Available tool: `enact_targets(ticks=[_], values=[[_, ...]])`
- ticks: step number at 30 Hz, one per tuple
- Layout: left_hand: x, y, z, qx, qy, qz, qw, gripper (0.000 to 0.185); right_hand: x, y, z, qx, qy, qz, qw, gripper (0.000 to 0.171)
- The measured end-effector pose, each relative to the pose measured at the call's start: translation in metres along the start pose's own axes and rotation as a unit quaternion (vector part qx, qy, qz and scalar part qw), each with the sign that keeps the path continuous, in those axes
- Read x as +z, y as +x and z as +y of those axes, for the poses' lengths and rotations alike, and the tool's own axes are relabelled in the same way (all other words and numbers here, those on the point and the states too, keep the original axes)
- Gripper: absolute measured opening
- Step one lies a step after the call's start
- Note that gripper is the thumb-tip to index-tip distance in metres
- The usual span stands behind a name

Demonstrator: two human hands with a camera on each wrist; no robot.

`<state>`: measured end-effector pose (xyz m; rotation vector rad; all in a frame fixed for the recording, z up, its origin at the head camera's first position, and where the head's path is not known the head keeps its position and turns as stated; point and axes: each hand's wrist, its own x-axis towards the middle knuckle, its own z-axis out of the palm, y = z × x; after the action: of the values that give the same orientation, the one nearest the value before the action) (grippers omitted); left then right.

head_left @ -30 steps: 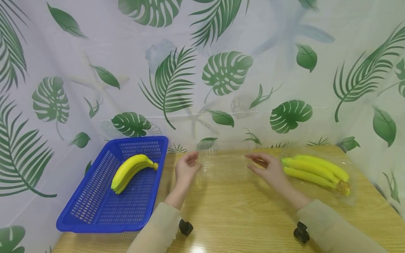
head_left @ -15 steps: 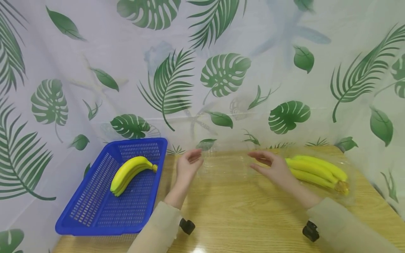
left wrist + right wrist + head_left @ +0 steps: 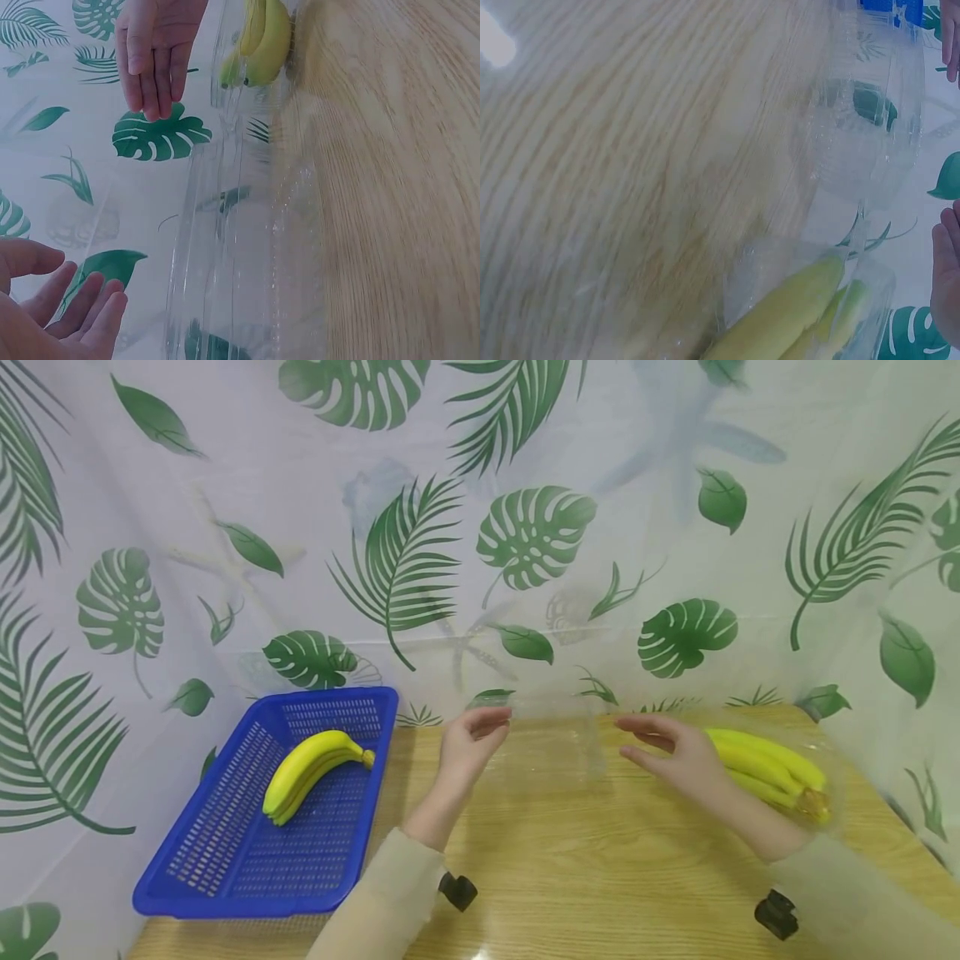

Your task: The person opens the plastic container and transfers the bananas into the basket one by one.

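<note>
A clear plastic box [image 3: 555,756] with nothing visible inside stands on the wooden table between my two hands. My left hand [image 3: 472,747] hovers near its left end, fingers loosely bent and holding nothing. Beyond the other end is my right hand [image 3: 675,756], thumb and fingers apart. In the left wrist view a gap shows between the box [image 3: 300,247] and both the left hand [image 3: 71,311] and the right hand [image 3: 157,60]. Behind my right hand, a second clear box [image 3: 754,262] contains several yellow bananas [image 3: 772,768], partly hidden by the hand in the head view.
At the left, a blue perforated basket [image 3: 255,906] holds a bunch of bananas [image 3: 307,777]. A white curtain with green leaves [image 3: 480,527] hangs along the table's back edge. Bare wood [image 3: 585,877] lies in front of the boxes.
Both hands have shifted to the right. The right hand now covers more of the boxed bananas. The basket and the bananas in it stay where they were.
</note>
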<state>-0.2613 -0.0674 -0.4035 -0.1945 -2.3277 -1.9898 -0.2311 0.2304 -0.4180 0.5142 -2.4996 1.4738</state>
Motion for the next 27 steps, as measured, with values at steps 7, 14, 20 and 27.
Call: enact_targets(ticks=[7,14,20,27], values=[[0.014,0.003,0.000,0.003,-0.017,-0.026,0.9995,0.028,-0.015,-0.005,0.002,0.001,-0.028,0.008,1.000,0.037],[0.027,0.002,0.002,0.004,-0.027,-0.054,0.9982,0.027,-0.029,-0.009,0.001,0.010,-0.035,0.009,0.999,0.038],[0.040,0.002,0.005,0.011,-0.038,-0.071,0.9967,0.026,-0.039,-0.014,0.000,0.015,-0.036,0.013,0.999,0.039],[0.057,0.002,0.010,0.009,-0.032,-0.083,0.9960,0.025,-0.050,-0.020,0.006,0.007,-0.025,0.024,0.999,0.040]])
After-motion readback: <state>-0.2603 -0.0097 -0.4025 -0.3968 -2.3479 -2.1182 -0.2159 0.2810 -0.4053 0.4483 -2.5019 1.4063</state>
